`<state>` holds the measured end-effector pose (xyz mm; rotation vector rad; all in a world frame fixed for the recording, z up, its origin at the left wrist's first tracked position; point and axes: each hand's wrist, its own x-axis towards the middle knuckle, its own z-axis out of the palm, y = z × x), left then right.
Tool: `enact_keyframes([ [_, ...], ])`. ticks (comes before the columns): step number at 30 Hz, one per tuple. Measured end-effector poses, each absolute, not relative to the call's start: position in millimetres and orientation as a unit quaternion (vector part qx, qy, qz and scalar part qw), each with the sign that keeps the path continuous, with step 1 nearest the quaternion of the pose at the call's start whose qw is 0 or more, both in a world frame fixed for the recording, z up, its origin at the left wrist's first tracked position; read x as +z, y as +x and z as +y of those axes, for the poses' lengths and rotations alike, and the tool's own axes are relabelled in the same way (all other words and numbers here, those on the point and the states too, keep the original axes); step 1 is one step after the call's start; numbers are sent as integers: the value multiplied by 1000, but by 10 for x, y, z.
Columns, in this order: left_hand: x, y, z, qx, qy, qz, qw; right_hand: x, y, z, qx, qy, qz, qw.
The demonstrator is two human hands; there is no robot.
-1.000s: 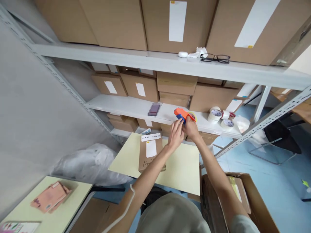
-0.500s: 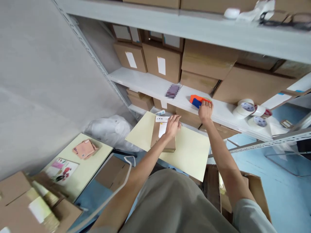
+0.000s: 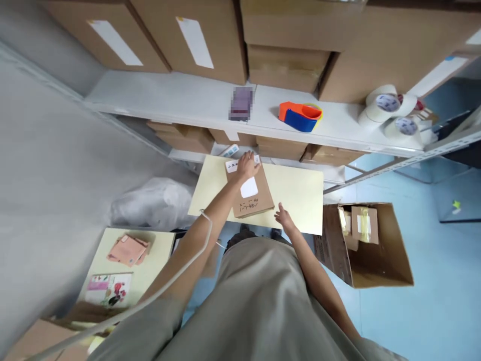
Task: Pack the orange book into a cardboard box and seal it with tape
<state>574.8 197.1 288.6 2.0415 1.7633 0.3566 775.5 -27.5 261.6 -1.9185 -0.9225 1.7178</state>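
A flat brown cardboard box lies on the pale yellow tabletop, with a white label and handwriting on its upper face. Over its far end rests my left hand, fingers extended and touching the top near a handwritten white strip. My right hand is just off the box's near right corner, fingers apart and holding nothing. On the shelf beyond sits an orange and blue tape dispenser, apart from both hands.
Rolls of tape stand at the right of the white shelf, which also bears large cartons. An open carton holding small boxes is on the floor at right. Pink packets lie on the left table. A white cable crosses my left arm.
My right hand has let go of the tape dispenser on the shelf and come down beside the box. My left hand has stayed on the box. The view has tilted downward.
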Motion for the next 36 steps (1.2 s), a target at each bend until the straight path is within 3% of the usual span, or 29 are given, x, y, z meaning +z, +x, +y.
enact_keyframes([
  [3, 2874, 5771, 2177, 86, 733, 630, 241, 2630, 7556, -307, 704, -649, -121, 263],
  [6, 2884, 5809, 2214, 52, 739, 623, 250, 2702, 7423, -271, 724, -610, -48, 319],
  [13, 3130, 5666, 2053, 141, 725, 623, 258, 2859, 7264, -499, 680, -613, -91, 392],
  [17, 3383, 5318, 1762, 234, 693, 633, 255, 3045, 7219, -674, 586, -647, -113, 474],
  [21, 3405, 4917, 1302, 251, 683, 630, 272, 3196, 7322, -772, 484, -675, -194, 523],
  [29, 2872, 4557, 391, 180, 646, 621, 407, 2985, 7758, -894, 323, -827, -262, 378],
  [36, 2890, 4685, 524, 148, 637, 612, 444, 2960, 7824, -735, 316, -843, -312, 303],
])
